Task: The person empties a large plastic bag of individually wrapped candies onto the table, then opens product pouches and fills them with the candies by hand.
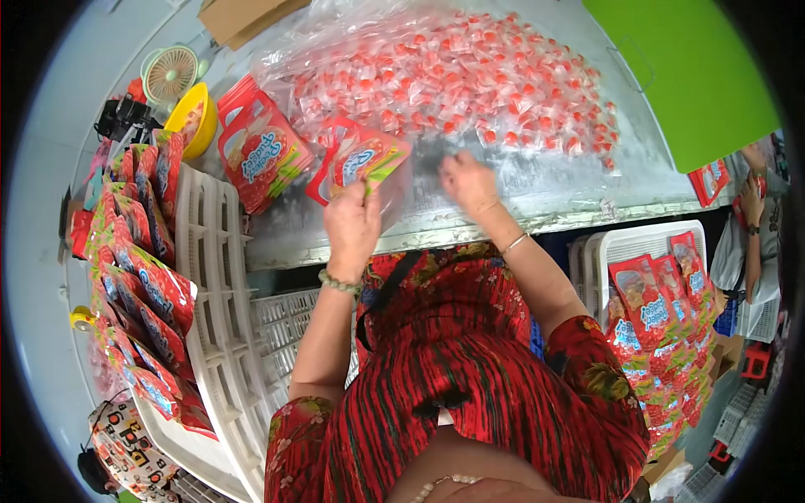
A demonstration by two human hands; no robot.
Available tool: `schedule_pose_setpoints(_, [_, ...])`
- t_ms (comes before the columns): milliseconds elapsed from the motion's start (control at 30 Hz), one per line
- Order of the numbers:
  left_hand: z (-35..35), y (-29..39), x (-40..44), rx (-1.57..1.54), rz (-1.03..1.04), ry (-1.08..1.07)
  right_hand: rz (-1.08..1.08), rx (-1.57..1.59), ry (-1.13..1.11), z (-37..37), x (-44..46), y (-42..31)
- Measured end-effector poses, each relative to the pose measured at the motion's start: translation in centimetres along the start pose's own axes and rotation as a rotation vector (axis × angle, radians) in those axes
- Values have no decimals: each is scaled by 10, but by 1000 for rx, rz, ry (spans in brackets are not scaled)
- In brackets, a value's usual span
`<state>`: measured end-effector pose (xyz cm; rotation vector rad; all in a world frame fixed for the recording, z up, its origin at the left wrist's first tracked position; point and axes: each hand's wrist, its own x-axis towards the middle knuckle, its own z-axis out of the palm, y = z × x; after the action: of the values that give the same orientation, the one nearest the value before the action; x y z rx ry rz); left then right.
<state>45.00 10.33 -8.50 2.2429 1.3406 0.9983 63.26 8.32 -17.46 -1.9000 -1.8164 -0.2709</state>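
Note:
My left hand (pixel 352 222) is closed on the lower edge of a red printed candy pouch (pixel 356 159), which is tilted above the metal table. To its right, my right hand (pixel 470 184) is over the table's near part, its fingers curled in and slightly blurred. Whatever those fingers hold, if anything, is hidden. Just beyond it spreads a wide heap of small clear-wrapped candies (pixel 470 75) with red centres. Another stack of red pouches (pixel 262 151) lies on the table left of the held one.
Filled pouches (pixel 142 285) stand in white crates (pixel 214 277) at my left. More pouches (pixel 654 310) fill a white basket at right. A yellow bowl (pixel 199 126), small fan (pixel 170 74) and green board (pixel 683 67) border the table (pixel 528 189). Another person's hand (pixel 752 201) shows far right.

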Motion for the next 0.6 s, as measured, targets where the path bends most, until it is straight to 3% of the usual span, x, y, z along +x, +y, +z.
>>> schedule_pose_setpoints(67, [18,6,5,94,97,-13,472,861,361,2,9,8])
schedule_pose_setpoints(100, [26,10,8,68,119,-38,829,1539,319,-18,14,4])
schedule_pose_setpoints(133, [34,12,10,66,114,-51,829,1537,321,-36,18,-7])
schedule_pose_setpoints(200, [50,15,12,59,120,-61,1075,1964,505,-57,25,-37])
schedule_pose_setpoints(300, [54,31,14,31,58,-12,879,1723,681,-29,29,-68])
schedule_pose_setpoints(400, [59,18,12,-138,36,109,664,1146,315,-29,4,-76])
schedule_pose_setpoints(433, [58,16,12,-170,45,106,503,1114,385,-25,-1,-80])
schedule_pose_setpoints(533, [55,15,3,-128,84,18,363,1016,334,-8,3,-69])
schedule_pose_setpoints(600, [54,14,-6,-108,94,-2,360,1015,37,-31,18,-64])
